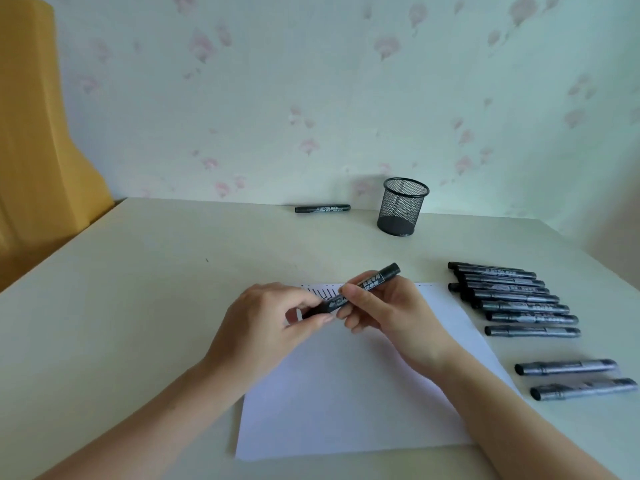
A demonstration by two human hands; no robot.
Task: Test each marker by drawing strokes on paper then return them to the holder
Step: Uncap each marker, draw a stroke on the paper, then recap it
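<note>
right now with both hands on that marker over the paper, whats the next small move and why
Probably pull the cap off. The left hand pinches the cap end of the marker while the right hand grips its barrel, above the paper near the strokes already drawn. The mesh holder looks empty, so testing likely comes first.

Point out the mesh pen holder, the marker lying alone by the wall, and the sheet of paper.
mesh pen holder (401,206), head view, on its mesh wall.
lone marker (322,208), head view, on the middle of its barrel.
sheet of paper (346,403), head view, on a bare part below the hands.
</note>
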